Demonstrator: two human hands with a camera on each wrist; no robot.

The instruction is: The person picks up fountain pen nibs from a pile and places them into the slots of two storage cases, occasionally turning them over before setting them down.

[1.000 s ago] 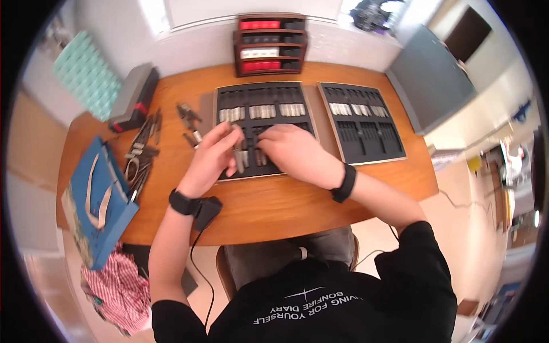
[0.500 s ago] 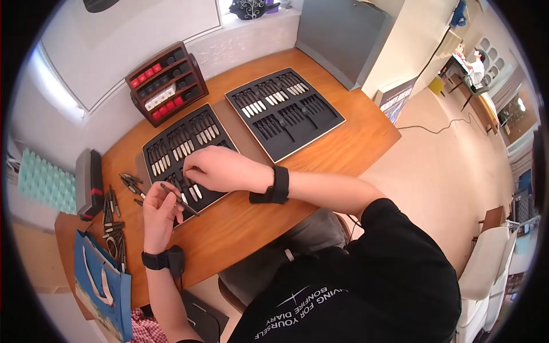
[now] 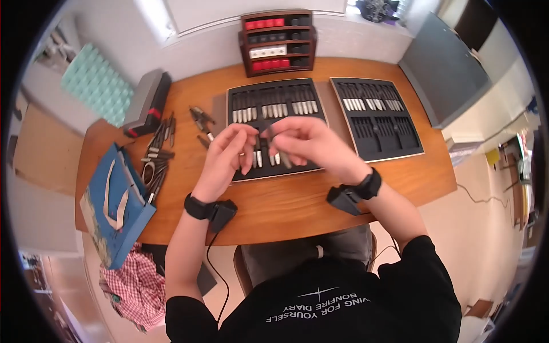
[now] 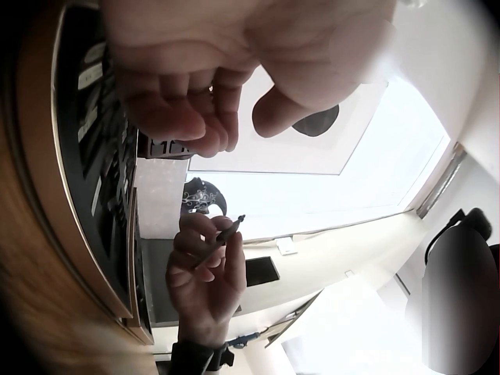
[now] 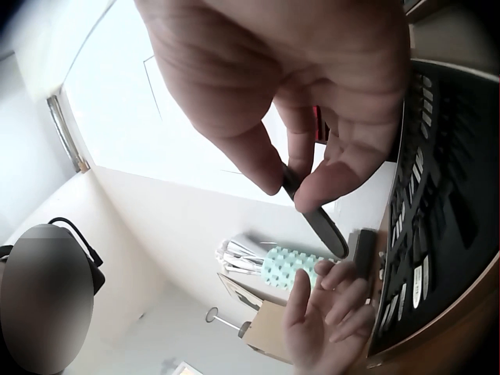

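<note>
Between thumb and fingers, my right hand (image 3: 320,150) pinches a slim dark tool, blurred in the head view; in the right wrist view the tool (image 5: 323,228) points down and away from the fingertips. My left hand (image 3: 220,163) is close by on the left, its fingers loosely bent and the thumb apart, with nothing in it in the left wrist view. Both hands are above the near half of the left black tray (image 3: 246,179). White-ended tools stand in rows in its far half, and a few lie in the near half, partly hidden by the hands.
A second black tray (image 3: 360,150) lies to the right, with tools in its far half. Loose tools (image 3: 166,134) lie at the left by a grey case (image 3: 143,106) and a blue bag (image 3: 134,214). A wooden rack (image 3: 279,73) stands behind; a grey panel (image 3: 446,74) leans at the right.
Half a second ago my left hand held a slim dark tool; now it is empty and my right hand holds one, raised from the tray. The head view has swung back left.
</note>
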